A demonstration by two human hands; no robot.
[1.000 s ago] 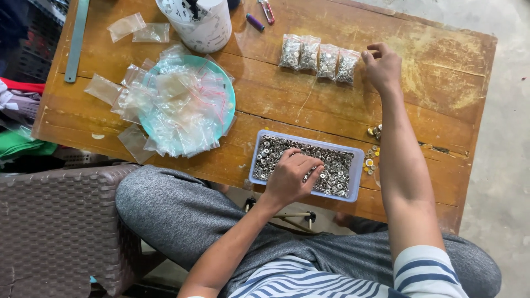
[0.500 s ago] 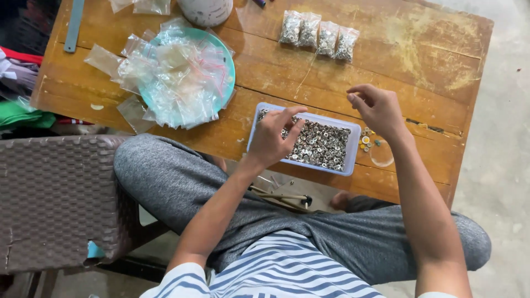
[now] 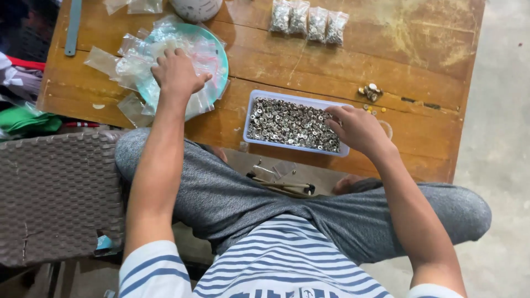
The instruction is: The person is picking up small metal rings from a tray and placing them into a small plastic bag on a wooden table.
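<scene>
My left hand [image 3: 176, 72] lies palm down on a heap of small clear plastic bags [image 3: 201, 52] piled on a teal plate [image 3: 222, 66], fingers spread over the bags. My right hand [image 3: 356, 128] rests at the right end of a pale blue tray [image 3: 249, 110] full of small silvery metal rings [image 3: 287, 121], fingers curled at the tray's rim; whether it holds any rings is hidden. Several filled clear bags of rings [image 3: 309, 23] lie in a row at the far side of the wooden table [image 3: 419, 49].
A few loose metal pieces [image 3: 370, 92] lie right of the tray. A white round container [image 3: 196, 8] and a grey ruler [image 3: 72, 27] sit at the far edge. A woven grey seat [image 3: 55, 193] stands at my left; concrete floor [image 3: 502, 138] lies right.
My left hand left the tray of rings and reached left onto the pile of bags. My right hand came back from the filled bags to the tray's right end.
</scene>
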